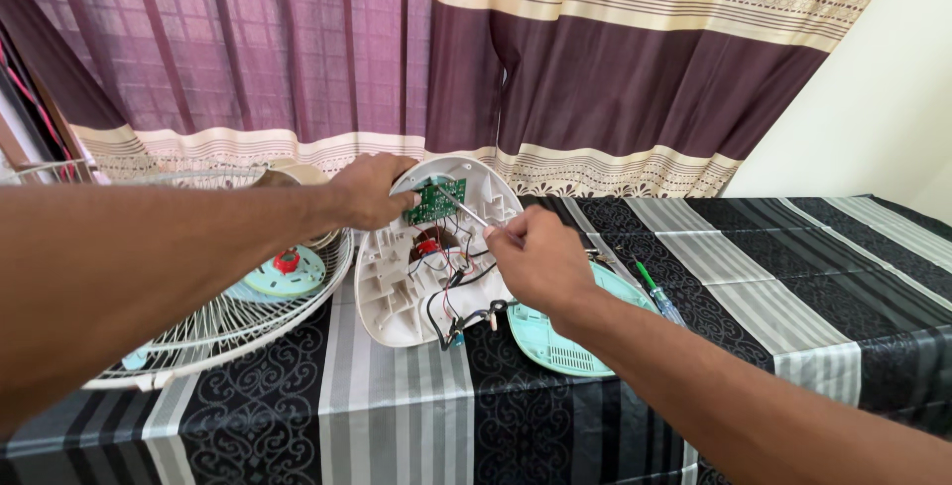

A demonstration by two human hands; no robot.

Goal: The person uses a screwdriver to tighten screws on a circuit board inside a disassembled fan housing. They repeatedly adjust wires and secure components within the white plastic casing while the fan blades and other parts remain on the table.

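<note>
Already opened: white fan housing (397,282), cover (555,341) off beside it. Left hand (369,190) clamped housing rim; right hand (535,259) fingers pinched screwdriver (466,211) on still-mounted circuit board (436,200).

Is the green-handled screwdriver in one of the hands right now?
No, the green-handled screwdriver lies on the striped tablecloth, apart from the right hand.

A room in a home is shown. Across the top of the frame, a purple and cream patterned curtain (446,59) is hung beside a plain cream wall (873,98) at upper right. The lower frame is filled by a table covered with a black-and-grey striped, damask-patterned cloth (397,406).
</note>
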